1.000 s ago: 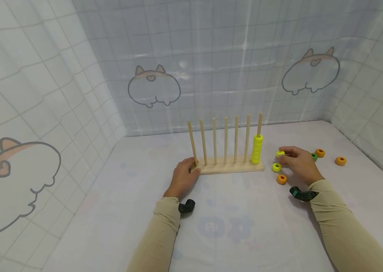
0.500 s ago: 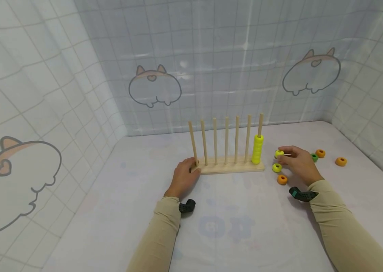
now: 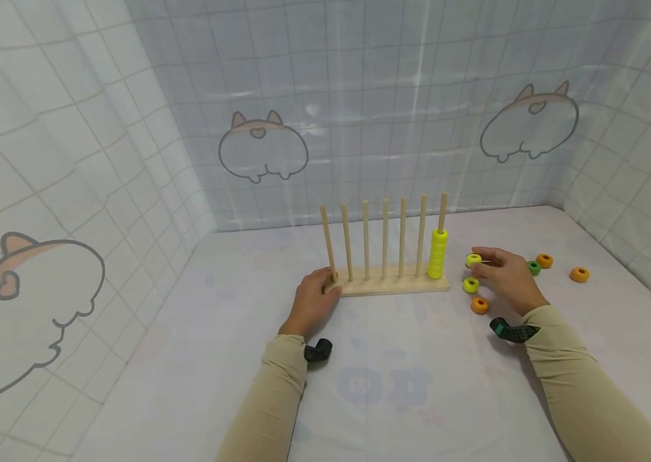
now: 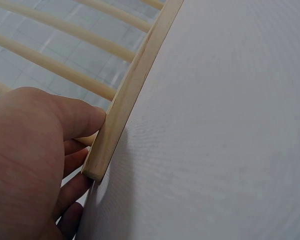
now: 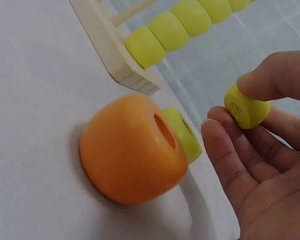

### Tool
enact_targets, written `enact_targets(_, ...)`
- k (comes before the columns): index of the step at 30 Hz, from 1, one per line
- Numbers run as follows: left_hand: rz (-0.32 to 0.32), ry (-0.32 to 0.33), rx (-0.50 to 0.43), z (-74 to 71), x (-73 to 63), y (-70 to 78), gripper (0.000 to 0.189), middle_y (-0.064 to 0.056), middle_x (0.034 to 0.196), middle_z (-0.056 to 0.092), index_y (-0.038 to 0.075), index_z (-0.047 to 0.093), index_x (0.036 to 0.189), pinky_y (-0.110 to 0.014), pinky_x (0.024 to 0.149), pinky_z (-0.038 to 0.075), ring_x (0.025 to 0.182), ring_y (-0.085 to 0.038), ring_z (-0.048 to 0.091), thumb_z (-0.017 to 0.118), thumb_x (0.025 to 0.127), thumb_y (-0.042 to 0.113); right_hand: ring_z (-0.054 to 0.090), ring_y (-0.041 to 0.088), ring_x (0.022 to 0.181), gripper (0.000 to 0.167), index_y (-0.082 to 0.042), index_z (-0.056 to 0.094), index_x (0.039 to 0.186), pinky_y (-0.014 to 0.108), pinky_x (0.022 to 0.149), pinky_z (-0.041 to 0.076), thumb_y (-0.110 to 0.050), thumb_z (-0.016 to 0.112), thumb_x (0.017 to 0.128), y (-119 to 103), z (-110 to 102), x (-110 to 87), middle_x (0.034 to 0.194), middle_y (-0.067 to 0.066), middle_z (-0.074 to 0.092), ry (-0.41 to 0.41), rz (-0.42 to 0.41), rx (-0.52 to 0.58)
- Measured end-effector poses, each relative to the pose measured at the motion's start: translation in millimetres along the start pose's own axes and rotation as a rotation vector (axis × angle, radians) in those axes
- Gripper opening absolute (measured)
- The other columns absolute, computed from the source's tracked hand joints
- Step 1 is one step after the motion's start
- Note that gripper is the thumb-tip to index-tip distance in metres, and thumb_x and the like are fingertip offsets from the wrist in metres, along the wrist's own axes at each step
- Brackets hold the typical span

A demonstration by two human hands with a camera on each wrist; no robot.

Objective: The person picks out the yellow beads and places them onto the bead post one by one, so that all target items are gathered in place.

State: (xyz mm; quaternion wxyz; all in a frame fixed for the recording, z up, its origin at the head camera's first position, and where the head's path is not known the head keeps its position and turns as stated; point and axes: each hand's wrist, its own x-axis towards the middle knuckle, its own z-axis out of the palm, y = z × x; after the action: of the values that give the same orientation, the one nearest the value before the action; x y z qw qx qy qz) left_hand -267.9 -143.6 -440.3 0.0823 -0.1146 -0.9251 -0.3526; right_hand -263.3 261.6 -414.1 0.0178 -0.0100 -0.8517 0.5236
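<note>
A wooden peg rack [image 3: 386,287] with several upright pegs stands on the table. Its rightmost peg carries a stack of yellow beads [image 3: 438,255]; the other pegs are bare. My left hand [image 3: 312,301] grips the left end of the base, thumb on the front edge [image 4: 121,105] and fingers behind it. To the right of the rack, my right hand [image 3: 507,276] pinches a yellow bead [image 5: 246,106] between thumb and fingers, raised off the table. Below that hand lie another yellow bead [image 3: 470,285] and an orange bead [image 3: 479,306].
Beyond my right hand are a green bead [image 3: 534,268], partly hidden by the hand, and two orange beads, one near [image 3: 544,260] and one farther right [image 3: 580,274]. Cloth walls with a grid print [image 3: 360,96] enclose the white table [image 3: 233,308] at the back and sides.
My right hand has shifted very slightly left with the yellow bead. The left hand keeps its grip on the rack, which has not visibly moved.
</note>
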Motion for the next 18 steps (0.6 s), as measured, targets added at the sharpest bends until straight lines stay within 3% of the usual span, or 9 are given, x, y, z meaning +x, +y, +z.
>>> enact_targets(7, 0.008, 0.001, -0.001, 1.0, 1.6, -1.8, 0.042, -0.01, 0.145, 0.053, 0.005, 0.063, 0.135, -0.05, 0.109, 0.039, 0.131, -0.032, 0.049, 0.065, 0.097, 0.024, 0.055, 0.029, 0.117, 0.057, -0.006, 0.05, 0.146, 0.04, 0.097, 0.048, -0.032, 0.063, 0.098, -2.9, 0.4, 0.1, 0.136, 0.016, 0.057, -0.002, -0.013, 0.01)
enact_targets(13, -0.001, 0.0, 0.0, 0.8, 2.1, -2.2, 0.044, -0.009, 0.146, 0.053, 0.005, 0.061, 0.137, -0.048, 0.11, 0.038, 0.132, -0.032, 0.048, 0.065, 0.098, 0.025, 0.059, 0.019, 0.109, 0.055, -0.004, 0.049, 0.145, 0.027, 0.093, 0.051, -0.033, 0.061, 0.1, -6.0, -1.2, -1.0, 0.135, 0.016, 0.057, -0.015, -0.07, 0.061)
enact_targets(18, 0.001, -0.002, -0.008, 0.0, 0.7, -0.2, 0.045, -0.011, 0.146, 0.053, 0.003, 0.061, 0.137, -0.049, 0.109, 0.038, 0.132, -0.033, 0.048, 0.065, 0.097, 0.024, 0.063, 0.013, 0.107, 0.057, -0.001, 0.044, 0.147, 0.035, 0.102, 0.049, -0.034, 0.06, 0.102, -12.7, -1.8, -2.8, 0.136, 0.015, 0.053, -0.043, -0.066, 0.196)
